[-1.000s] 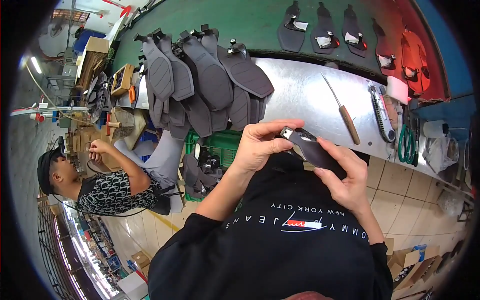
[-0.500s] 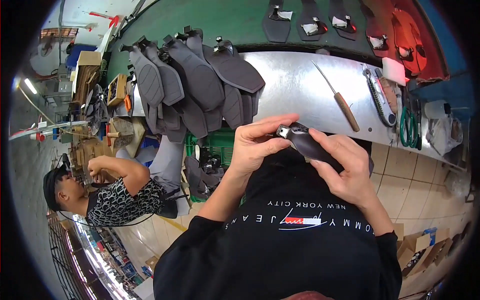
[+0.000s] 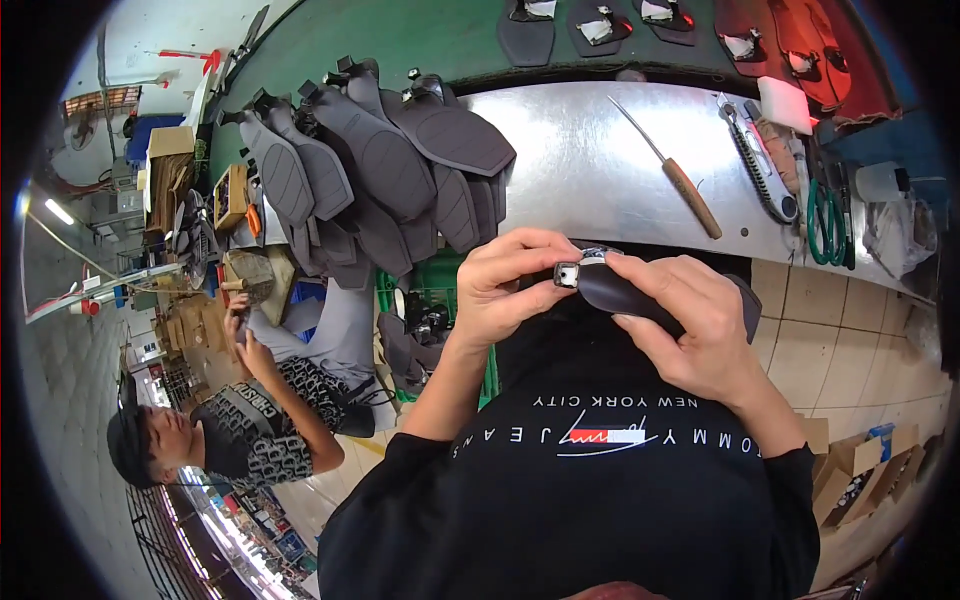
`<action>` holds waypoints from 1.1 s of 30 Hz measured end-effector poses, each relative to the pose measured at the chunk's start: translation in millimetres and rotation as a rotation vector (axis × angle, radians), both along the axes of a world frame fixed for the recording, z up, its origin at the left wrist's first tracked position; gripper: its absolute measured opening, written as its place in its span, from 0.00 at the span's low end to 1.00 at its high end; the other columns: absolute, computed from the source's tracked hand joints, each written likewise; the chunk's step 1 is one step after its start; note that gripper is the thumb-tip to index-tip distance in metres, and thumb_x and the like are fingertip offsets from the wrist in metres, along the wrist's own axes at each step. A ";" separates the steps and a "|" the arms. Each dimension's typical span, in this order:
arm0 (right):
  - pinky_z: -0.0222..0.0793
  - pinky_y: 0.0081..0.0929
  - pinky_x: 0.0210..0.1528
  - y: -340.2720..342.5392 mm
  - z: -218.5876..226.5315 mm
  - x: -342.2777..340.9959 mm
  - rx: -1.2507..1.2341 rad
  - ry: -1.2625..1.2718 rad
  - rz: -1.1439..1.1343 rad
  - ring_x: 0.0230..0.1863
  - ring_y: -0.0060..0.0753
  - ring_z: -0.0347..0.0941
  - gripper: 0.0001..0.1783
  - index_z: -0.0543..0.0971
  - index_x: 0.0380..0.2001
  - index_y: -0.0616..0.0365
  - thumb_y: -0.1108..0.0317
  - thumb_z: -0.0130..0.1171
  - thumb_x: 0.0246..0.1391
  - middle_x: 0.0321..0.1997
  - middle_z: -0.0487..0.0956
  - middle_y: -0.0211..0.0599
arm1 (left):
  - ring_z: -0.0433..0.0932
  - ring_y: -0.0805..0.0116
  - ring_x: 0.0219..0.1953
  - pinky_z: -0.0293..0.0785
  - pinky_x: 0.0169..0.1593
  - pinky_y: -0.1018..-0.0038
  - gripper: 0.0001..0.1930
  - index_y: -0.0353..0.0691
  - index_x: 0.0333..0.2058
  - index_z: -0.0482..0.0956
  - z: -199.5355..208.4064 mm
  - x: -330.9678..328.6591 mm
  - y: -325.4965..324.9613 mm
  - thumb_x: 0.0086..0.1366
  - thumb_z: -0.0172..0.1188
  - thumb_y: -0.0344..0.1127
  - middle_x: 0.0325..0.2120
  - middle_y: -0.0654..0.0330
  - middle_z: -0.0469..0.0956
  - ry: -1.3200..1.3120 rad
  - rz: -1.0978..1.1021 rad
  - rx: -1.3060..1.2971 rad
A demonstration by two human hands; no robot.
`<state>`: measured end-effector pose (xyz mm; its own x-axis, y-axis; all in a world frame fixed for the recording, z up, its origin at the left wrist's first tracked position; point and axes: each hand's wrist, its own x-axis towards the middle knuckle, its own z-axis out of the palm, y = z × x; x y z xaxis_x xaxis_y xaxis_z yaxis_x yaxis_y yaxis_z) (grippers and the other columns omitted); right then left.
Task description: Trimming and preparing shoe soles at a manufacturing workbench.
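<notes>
Close in front of my chest, both hands hold a dark heeled shoe sole (image 3: 618,290). My left hand (image 3: 515,284) pinches its heel end between thumb and fingers, where a square, pale end shows. The fingers of my right hand (image 3: 688,318) wrap around the broader part, with the thumb below, hiding much of it. Beyond my left hand, a pile of dark grey heeled soles (image 3: 375,150) overlaps on the metal bench (image 3: 560,150). An awl-like tool with a wooden handle (image 3: 692,198) lies on the bench beyond my right hand.
Right on the bench are a utility knife (image 3: 762,172), green-handled scissors (image 3: 825,222) and a white block (image 3: 785,105). Several soles (image 3: 526,42) sit on the green surface (image 3: 420,45) behind. At left are a co-worker (image 3: 265,430) and a green crate (image 3: 488,375); cardboard boxes (image 3: 850,470) stand lower right.
The heel end has turned, so its square pale end faces me more. My grip stays on both ends. The co-worker has shifted lower in view, one arm now reaching toward the bench.
</notes>
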<state>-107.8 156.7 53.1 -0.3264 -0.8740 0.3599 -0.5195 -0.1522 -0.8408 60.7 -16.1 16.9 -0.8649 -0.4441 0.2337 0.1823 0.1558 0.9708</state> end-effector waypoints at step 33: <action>0.73 0.29 0.39 1.0 -23.4 9.4 0.114 -0.203 0.025 0.36 0.40 0.79 0.15 0.80 0.38 0.62 0.78 0.64 0.42 0.36 0.80 0.43 | 0.78 0.66 0.49 0.71 0.54 0.73 0.19 0.29 0.55 0.72 -27.7 -3.9 37.4 0.74 0.45 0.36 0.49 0.50 0.78 -0.116 0.049 0.242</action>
<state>-98.4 157.7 29.7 -0.3593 -0.9141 0.1878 -0.3352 -0.0614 -0.9401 56.8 21.3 -10.8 -0.8558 -0.5171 0.0166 0.0659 -0.0771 0.9948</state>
